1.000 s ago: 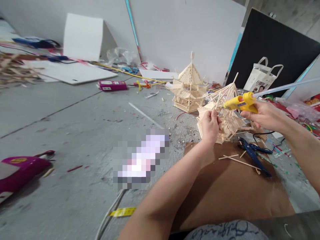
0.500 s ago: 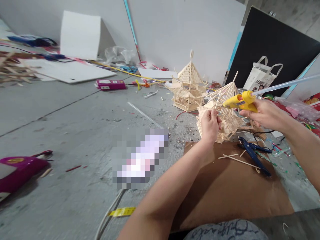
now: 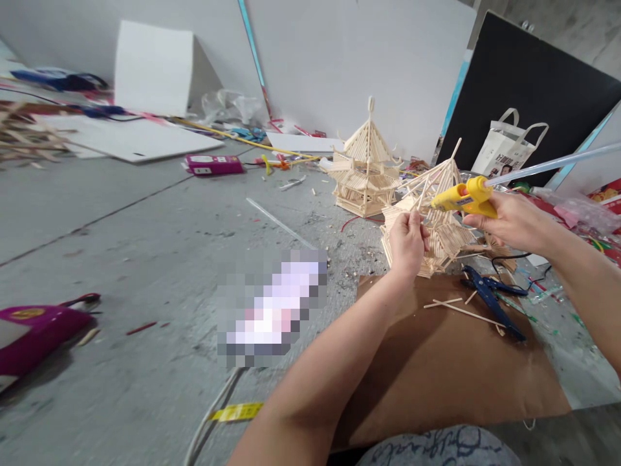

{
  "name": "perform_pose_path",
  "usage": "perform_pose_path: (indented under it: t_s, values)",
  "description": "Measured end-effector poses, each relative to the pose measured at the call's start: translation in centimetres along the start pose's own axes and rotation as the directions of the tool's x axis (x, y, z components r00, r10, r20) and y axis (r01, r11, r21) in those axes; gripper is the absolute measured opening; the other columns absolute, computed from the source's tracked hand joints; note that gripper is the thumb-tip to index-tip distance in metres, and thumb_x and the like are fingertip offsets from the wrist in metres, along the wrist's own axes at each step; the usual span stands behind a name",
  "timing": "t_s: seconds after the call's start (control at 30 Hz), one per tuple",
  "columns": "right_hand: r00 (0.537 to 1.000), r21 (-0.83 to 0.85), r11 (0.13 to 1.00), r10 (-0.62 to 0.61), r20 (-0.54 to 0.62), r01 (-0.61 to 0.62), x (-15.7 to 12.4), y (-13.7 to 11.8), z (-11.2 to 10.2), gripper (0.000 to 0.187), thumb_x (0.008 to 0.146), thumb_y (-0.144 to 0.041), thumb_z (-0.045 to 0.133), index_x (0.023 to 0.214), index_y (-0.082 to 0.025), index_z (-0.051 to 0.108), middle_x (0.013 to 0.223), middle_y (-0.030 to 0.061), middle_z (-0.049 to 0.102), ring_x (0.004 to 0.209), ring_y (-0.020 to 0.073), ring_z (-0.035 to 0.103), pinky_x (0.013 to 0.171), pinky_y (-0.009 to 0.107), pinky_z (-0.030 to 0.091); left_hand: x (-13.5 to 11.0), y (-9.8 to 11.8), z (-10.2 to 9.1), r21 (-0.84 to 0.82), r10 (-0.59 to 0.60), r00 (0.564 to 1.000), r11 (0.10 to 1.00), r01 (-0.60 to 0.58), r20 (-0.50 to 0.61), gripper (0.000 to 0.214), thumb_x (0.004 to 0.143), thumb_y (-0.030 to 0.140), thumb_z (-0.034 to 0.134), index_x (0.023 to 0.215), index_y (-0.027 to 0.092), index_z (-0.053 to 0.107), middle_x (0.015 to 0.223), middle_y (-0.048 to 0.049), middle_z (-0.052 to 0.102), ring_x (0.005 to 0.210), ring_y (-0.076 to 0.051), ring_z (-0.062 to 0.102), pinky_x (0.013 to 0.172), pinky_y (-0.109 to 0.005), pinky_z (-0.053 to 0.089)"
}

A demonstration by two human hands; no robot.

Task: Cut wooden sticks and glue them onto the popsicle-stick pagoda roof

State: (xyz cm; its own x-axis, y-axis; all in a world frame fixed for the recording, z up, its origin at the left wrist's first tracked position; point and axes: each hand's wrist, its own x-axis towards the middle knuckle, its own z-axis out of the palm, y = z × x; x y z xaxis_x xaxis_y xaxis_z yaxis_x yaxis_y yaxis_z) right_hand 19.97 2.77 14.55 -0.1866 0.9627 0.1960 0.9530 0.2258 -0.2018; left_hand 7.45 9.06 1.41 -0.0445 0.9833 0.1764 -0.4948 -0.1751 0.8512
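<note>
My right hand (image 3: 519, 221) is wrapped round the grip of a yellow hot glue gun (image 3: 463, 197), with a long clear glue stick (image 3: 557, 165) sticking out of its back. The gun's nozzle points left, at the roof of a pavilion model (image 3: 449, 236) built from thin wooden sticks. With fingers closed, my left hand (image 3: 408, 243) grips the near side of this model, just below the nozzle; its fingertips are partly hidden. Behind it stands a second stick pavilion (image 3: 367, 162), upright with a pointed roof.
Blue pliers (image 3: 495, 301) and loose sticks (image 3: 466, 315) lie on a brown board (image 3: 460, 375). To the left are a blurred-out lit device (image 3: 276, 304) with a cable, a clear glue stick (image 3: 279, 222) and purple tools (image 3: 213, 164). A tote bag (image 3: 507, 145) leans against a black panel (image 3: 548, 84).
The glue gun and my right hand have shifted very slightly left. My left hand keeps its grip on the pavilion model, and the rest looks the same.
</note>
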Motion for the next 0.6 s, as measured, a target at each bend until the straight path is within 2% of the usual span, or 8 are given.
perform_pose_path:
  t_s: [0.23, 0.47, 0.6]
  values:
    - [0.999, 0.031, 0.999, 0.035, -0.042, -0.033, -0.2, -0.1, -0.4, 0.050, 0.075, -0.055, 0.050, 0.111, -0.020, 0.057, 0.068, 0.0025, 0.061, 0.058, 0.0160, 0.055, 0.054, 0.030, 0.038, 0.0, 0.0, 0.0, -0.002, 0.019, 1.000, 1.000, -0.019, -0.006, 0.026, 0.084, 0.039, 0.044, 0.069, 0.018, 0.042, 0.046, 0.0082, 0.044, 0.028, -0.002, 0.037, 0.029, -0.015, 0.026]
    - [0.979, 0.051, 0.991, 0.127, -0.160, -0.121, -0.4, 0.6, -1.8, 0.049, 0.076, -0.060, 0.045, 0.098, -0.018, 0.058, 0.045, -0.0020, 0.049, 0.046, 0.0139, 0.047, 0.051, 0.030, 0.035, 0.0, 0.1, 0.1, 0.017, 0.019, 1.000, 1.000, -0.018, -0.010, 0.026, 0.085, 0.039, 0.043, 0.068, 0.018, 0.042, 0.046, 0.0082, 0.045, 0.027, -0.001, 0.035, 0.029, -0.015, 0.025]
    - [0.976, 0.031, 0.987, 0.161, -0.146, -0.158, -0.1, 0.0, -2.3, 0.043, 0.079, -0.054, 0.045, 0.099, -0.018, 0.055, 0.043, -0.0029, 0.049, 0.040, 0.0122, 0.044, 0.051, 0.029, 0.034, 0.1, 0.1, 0.0, 0.027, 0.011, 1.000, 1.000, -0.010, -0.012, 0.025, 0.085, 0.038, 0.043, 0.069, 0.018, 0.042, 0.046, 0.0083, 0.044, 0.027, -0.001, 0.035, 0.029, -0.015, 0.025]
